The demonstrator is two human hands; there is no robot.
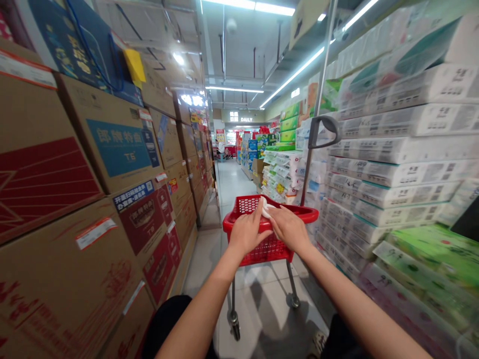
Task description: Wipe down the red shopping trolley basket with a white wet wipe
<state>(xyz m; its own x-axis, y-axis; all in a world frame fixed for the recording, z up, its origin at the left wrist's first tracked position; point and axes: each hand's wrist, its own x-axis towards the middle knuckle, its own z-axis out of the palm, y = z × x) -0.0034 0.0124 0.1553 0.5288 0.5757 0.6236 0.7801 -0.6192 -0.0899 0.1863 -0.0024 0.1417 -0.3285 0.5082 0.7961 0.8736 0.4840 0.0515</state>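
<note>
Your right hand (290, 227) grasps a white wad (266, 208); left hand (246, 232) touches it, grip unclear. Steady both over red basket (307, 215).

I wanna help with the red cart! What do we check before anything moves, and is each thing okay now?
1. Hands well apart: not ok. The left hand and right hand are close together at a small white wad.
2. Hands gripping the red cart: cannot tell. They cover part of its near edge.
3. Near wheels down: ok. Both appear to rest on the floor.
4. Far wheels down: cannot tell. They're hidden.
5. Cart away from the cartons on the left: ok. Floor shows between.
6. Cart away from the white packs on the right: cannot tell. Its rim overlaps them in this view.
</note>
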